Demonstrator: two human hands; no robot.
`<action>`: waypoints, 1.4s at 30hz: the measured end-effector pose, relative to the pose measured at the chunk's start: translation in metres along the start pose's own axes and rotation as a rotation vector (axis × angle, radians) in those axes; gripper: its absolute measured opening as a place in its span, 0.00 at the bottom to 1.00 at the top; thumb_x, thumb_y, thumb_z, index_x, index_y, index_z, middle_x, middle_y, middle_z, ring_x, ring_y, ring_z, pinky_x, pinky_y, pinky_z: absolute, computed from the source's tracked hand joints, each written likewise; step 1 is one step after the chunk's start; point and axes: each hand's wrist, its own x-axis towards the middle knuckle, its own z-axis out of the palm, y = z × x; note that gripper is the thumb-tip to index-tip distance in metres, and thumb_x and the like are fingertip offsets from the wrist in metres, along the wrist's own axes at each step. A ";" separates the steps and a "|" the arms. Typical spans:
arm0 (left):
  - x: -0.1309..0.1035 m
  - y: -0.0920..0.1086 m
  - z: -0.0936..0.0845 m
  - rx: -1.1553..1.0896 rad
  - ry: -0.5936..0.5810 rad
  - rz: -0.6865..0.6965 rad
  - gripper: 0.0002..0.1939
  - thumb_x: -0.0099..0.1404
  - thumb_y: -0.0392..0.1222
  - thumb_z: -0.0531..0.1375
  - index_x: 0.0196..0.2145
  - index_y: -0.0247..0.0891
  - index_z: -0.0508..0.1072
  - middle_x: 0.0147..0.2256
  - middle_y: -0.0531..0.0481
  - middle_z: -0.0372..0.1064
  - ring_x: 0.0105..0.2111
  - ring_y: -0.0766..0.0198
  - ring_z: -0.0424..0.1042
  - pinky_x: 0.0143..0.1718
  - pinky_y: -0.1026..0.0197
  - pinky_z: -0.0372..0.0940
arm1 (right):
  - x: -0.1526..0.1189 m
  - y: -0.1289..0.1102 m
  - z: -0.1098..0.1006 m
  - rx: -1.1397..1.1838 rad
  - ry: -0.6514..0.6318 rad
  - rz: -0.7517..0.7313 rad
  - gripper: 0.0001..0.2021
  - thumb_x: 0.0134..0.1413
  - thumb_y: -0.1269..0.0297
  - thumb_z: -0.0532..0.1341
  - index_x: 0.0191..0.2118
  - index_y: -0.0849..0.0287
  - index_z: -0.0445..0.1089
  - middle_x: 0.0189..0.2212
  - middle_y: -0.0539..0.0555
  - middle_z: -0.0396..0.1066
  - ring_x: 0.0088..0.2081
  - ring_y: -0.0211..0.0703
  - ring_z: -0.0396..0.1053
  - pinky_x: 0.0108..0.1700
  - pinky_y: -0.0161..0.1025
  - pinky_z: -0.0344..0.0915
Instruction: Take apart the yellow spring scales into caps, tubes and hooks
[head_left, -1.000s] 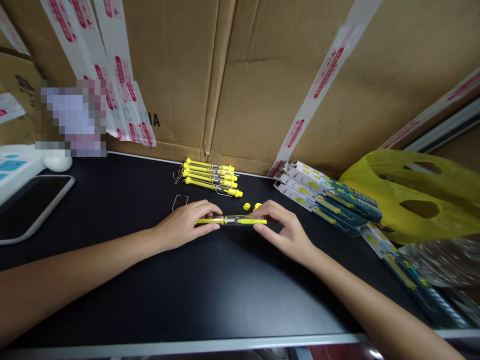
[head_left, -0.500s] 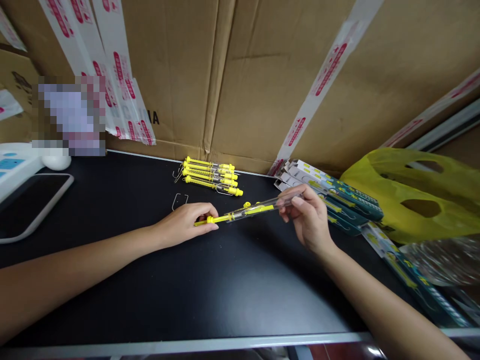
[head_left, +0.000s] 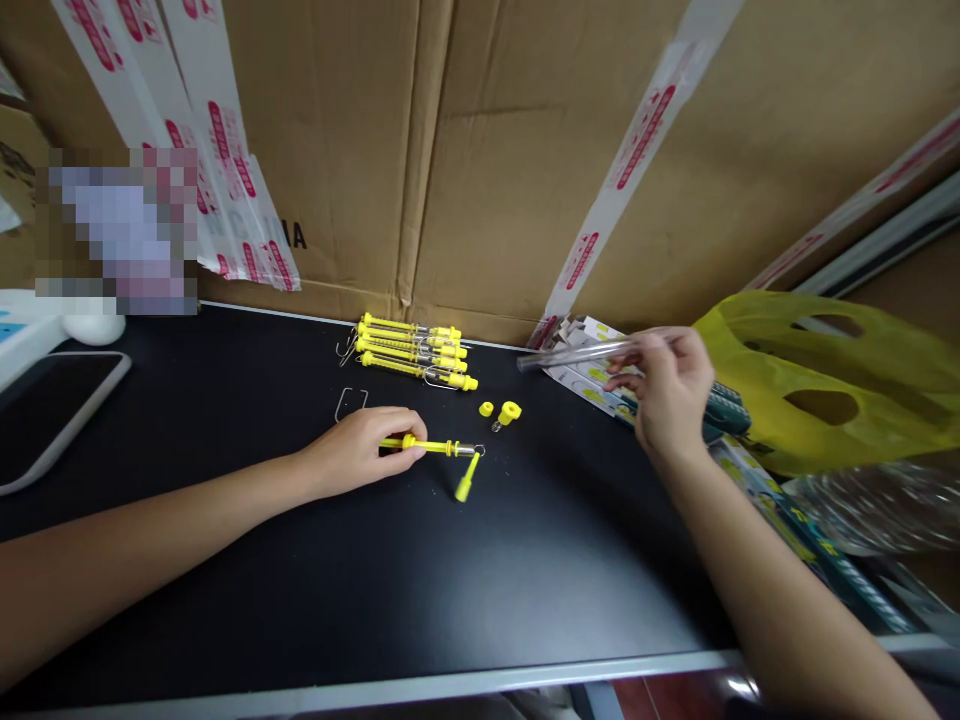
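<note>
Here's the left hand (head_left: 379, 447) clamped on a yellow rod (head_left: 435, 448) by the black table (head_left: 450, 590), a yellow tip (head_left: 465, 483) angled off its end; the right hand (head_left: 671, 390) grips a clear tube (head_left: 577, 353), well apart (small yellow pieces (head_left: 510, 411) lie between); beyond, yellow tools (head_left: 386, 365) line up before cardboard (head_left: 330, 150).

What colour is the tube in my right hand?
The tube is see-through and colourless; the head view shows it best.
</note>
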 end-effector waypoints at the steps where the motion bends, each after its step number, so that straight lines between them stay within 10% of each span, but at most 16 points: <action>1: 0.000 0.000 0.000 0.003 -0.002 0.001 0.05 0.65 0.40 0.54 0.33 0.38 0.67 0.31 0.55 0.65 0.32 0.68 0.64 0.36 0.65 0.57 | 0.000 0.005 0.000 -0.106 -0.030 -0.013 0.09 0.50 0.60 0.60 0.32 0.56 0.60 0.25 0.49 0.66 0.23 0.37 0.64 0.19 0.32 0.60; 13: 0.001 0.001 0.001 -0.006 0.004 -0.017 0.05 0.64 0.40 0.54 0.33 0.38 0.67 0.32 0.55 0.65 0.31 0.69 0.65 0.35 0.65 0.58 | -0.010 0.038 0.002 -1.135 -0.323 -0.115 0.08 0.47 0.62 0.61 0.32 0.57 0.62 0.24 0.50 0.66 0.27 0.42 0.65 0.26 0.34 0.52; 22: 0.000 -0.001 0.002 0.023 0.003 -0.007 0.06 0.64 0.41 0.54 0.33 0.38 0.68 0.32 0.53 0.67 0.32 0.67 0.65 0.36 0.63 0.59 | -0.009 0.059 -0.006 -1.460 -0.452 -0.307 0.08 0.52 0.59 0.58 0.32 0.59 0.63 0.31 0.57 0.67 0.34 0.50 0.64 0.29 0.38 0.57; 28: 0.000 -0.002 0.002 0.024 0.011 0.006 0.05 0.64 0.41 0.54 0.33 0.38 0.68 0.32 0.54 0.66 0.32 0.67 0.65 0.35 0.64 0.59 | -0.021 0.027 0.007 -1.227 -0.381 -0.441 0.14 0.58 0.53 0.54 0.32 0.59 0.65 0.28 0.56 0.64 0.34 0.50 0.63 0.34 0.42 0.59; 34: -0.001 -0.001 0.003 0.009 0.032 0.015 0.04 0.64 0.40 0.55 0.34 0.38 0.68 0.32 0.54 0.66 0.31 0.69 0.65 0.34 0.65 0.59 | -0.074 -0.023 0.041 -0.574 -0.881 -0.384 0.13 0.57 0.54 0.57 0.40 0.58 0.66 0.33 0.56 0.67 0.36 0.45 0.64 0.38 0.41 0.62; 42: -0.003 0.007 -0.001 0.149 0.087 0.032 0.04 0.61 0.39 0.55 0.34 0.37 0.67 0.33 0.52 0.66 0.33 0.65 0.66 0.37 0.62 0.59 | -0.092 -0.013 0.050 -0.431 -0.857 -0.314 0.04 0.58 0.65 0.58 0.34 0.58 0.65 0.31 0.53 0.68 0.33 0.41 0.65 0.37 0.39 0.63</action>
